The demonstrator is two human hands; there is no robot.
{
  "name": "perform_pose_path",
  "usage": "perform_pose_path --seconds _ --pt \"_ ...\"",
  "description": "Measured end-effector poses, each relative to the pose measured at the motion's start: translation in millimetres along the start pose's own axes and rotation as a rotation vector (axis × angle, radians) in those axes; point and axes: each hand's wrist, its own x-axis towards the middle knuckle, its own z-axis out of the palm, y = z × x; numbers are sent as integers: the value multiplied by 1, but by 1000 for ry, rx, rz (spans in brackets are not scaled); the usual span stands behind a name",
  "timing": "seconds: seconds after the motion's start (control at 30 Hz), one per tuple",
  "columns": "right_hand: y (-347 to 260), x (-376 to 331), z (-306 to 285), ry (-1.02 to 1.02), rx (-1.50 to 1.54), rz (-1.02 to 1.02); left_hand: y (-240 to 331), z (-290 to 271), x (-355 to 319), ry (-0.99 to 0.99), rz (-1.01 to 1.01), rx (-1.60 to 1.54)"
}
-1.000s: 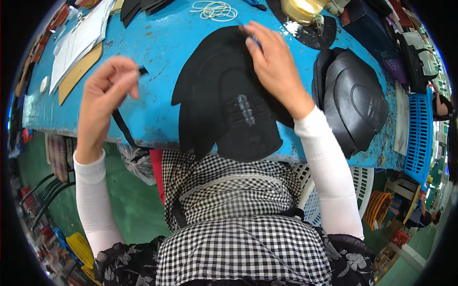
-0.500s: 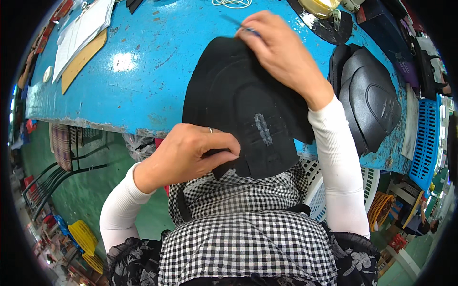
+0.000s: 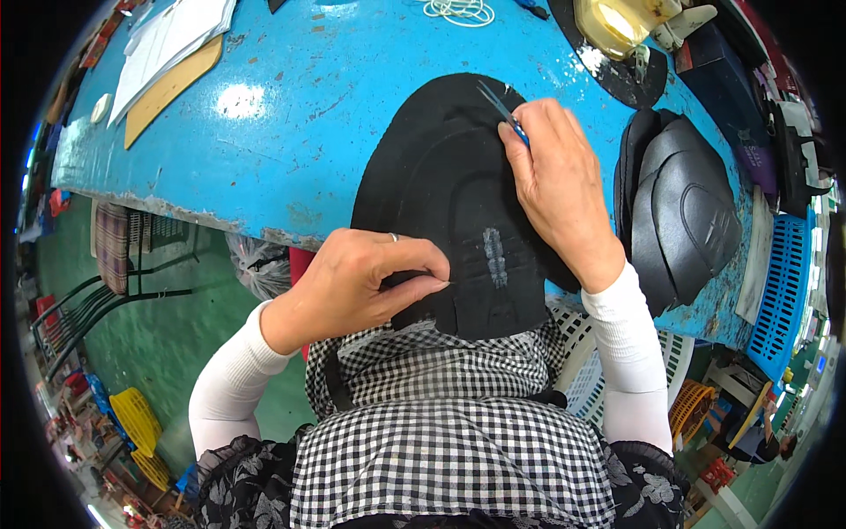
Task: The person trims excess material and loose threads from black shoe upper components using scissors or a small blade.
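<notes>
A black, round-topped fabric panel (image 3: 414, 167) with raised curved lines hangs over the table's near edge toward my lap. A rough whitish strip (image 3: 495, 257) runs down its lower middle. My left hand (image 3: 357, 278), wearing a ring, is closed in a pinch at the panel's lower left edge; what sits between its fingertips is too small to make out clearly. Over the panel's upper right edge, my right hand (image 3: 561, 181) is closed around small thread snips (image 3: 509, 116) with blue handles. Their slim blades point up and left above the panel.
Stacked black moulded panels (image 3: 683, 207) lie on the blue table (image 3: 291, 106) at the right. Beyond them stand a yellowish container (image 3: 617, 26) and a dark box (image 3: 727, 97). Papers (image 3: 172, 44) lie far left, coiled pale cord (image 3: 458, 11) far middle. A white basket (image 3: 656, 379) is below right.
My right hand, with the snips, has moved from the panel's top edge down and right toward me. The left hand keeps its pinch at the lower edge. The view has shifted slightly.
</notes>
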Motion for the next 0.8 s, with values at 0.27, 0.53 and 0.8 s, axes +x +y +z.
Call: perform_pose_path --seconds 0.27,0.53,0.8 --pt "-24 5 -21 -379 -30 407 -4 9 -3 89 51 47" --pt "-12 3 3 -60 -133 218 -7 20 1 224 144 104" --pt "-15 5 -2 -103 194 383 -8 24 -2 276 159 41"
